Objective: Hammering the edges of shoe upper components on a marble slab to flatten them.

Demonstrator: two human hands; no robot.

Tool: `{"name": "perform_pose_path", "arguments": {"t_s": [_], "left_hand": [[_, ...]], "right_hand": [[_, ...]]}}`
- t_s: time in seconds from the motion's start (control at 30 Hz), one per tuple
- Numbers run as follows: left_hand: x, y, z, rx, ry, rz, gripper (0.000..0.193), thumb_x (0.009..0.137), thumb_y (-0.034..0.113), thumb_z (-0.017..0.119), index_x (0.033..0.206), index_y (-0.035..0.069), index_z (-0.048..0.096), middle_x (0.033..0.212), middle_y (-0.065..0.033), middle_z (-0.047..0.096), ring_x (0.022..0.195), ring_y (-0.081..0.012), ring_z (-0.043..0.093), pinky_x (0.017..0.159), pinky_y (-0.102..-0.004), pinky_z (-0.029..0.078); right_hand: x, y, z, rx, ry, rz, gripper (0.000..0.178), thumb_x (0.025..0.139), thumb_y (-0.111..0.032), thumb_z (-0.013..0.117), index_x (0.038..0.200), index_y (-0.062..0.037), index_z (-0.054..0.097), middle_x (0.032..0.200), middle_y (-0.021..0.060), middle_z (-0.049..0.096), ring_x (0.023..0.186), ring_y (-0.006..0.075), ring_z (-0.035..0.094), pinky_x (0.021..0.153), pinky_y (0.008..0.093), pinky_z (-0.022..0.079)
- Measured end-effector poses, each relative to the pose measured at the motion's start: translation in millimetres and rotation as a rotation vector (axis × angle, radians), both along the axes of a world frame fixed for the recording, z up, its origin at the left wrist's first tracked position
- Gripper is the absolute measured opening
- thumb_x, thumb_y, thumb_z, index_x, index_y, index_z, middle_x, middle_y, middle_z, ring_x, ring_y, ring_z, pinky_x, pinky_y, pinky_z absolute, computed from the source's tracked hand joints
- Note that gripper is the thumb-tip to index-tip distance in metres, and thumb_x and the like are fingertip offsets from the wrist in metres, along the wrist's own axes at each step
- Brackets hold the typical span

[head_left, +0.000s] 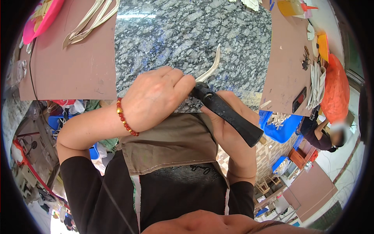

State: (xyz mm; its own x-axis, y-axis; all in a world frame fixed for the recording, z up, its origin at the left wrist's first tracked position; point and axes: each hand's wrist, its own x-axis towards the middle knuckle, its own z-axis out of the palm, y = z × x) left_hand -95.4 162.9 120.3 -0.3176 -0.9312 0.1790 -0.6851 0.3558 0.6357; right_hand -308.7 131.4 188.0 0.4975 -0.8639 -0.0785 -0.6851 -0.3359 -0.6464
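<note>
A black tool (231, 113) with a long body that flares toward its near end slants over the bench's front edge. My right hand (235, 124) is closed around it from the right, thumb on the near side. My left hand (157, 95), with a red and gold bead bracelet at the wrist, is curled closed against the tool's far end. From between the left fingers and the tool's head sticks out a thin, curved, pale strip (211, 69), its tip pointing away from me. The strip's near part and the left fingertips are hidden.
The strip lies over a grey speckled stone slab (187, 31) on a brown bench (74, 70). More pale curved pieces (87, 25) and a pink basin (43, 21) are at far left. At right are a phone (299, 99), keys (306, 60), an orange-red bag (336, 89) and a blue bin (282, 132). Another person (321, 134) is beyond.
</note>
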Motion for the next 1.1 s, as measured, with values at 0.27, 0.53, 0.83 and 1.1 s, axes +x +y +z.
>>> {"name": "perform_pose_path", "arguments": {"t_s": [0.27, 0.53, 0.83, 1.1], "left_hand": [[-12, -9, -9, -0.009, 0.058, 0.045, 0.024, 0.083, 0.000, 0.072, 0.101, 0.007, 0.058, 0.079, -0.0101, 0.065, 0.073, -0.0313, 0.069, 0.059, -0.0436, 0.053], [-7, -17, -5, -0.081, 0.000, -0.030, 0.026, 0.081, 0.001, 0.070, 0.103, 0.007, 0.058, 0.078, -0.0089, 0.064, 0.072, -0.0313, 0.068, 0.059, -0.0436, 0.053], [-12, -13, -8, -0.048, 0.056, 0.092, 0.027, 0.084, -0.003, 0.072, 0.108, 0.005, 0.061, 0.078, -0.0123, 0.067, 0.072, -0.0332, 0.070, 0.062, -0.0438, 0.055], [16, 16, -17, -0.206, 0.067, -0.035, 0.034, 0.076, 0.000, 0.076, 0.110, 0.000, 0.076, 0.093, -0.0086, 0.066, 0.080, -0.0254, 0.065, 0.067, -0.0375, 0.056]], "right_hand": [[-2, -5, 1, 0.026, 0.001, 0.016, 0.018, 0.093, -0.013, 0.080, 0.098, -0.0072, 0.064, 0.081, 0.0123, 0.065, 0.071, 0.0360, 0.067, 0.061, 0.0420, 0.051], [-4, -8, -1, 0.068, -0.024, 0.025, 0.018, 0.094, -0.013, 0.079, 0.096, -0.0074, 0.062, 0.079, 0.0123, 0.064, 0.071, 0.0362, 0.066, 0.060, 0.0426, 0.050], [-3, -11, 1, 0.111, -0.052, 0.021, 0.011, 0.096, -0.011, 0.075, 0.099, -0.0080, 0.065, 0.083, 0.0124, 0.065, 0.072, 0.0378, 0.066, 0.062, 0.0423, 0.050], [-6, -10, 0, 0.130, -0.095, -0.010, 0.012, 0.095, -0.010, 0.077, 0.101, -0.0072, 0.068, 0.082, 0.0117, 0.066, 0.072, 0.0351, 0.067, 0.063, 0.0389, 0.052]]}}
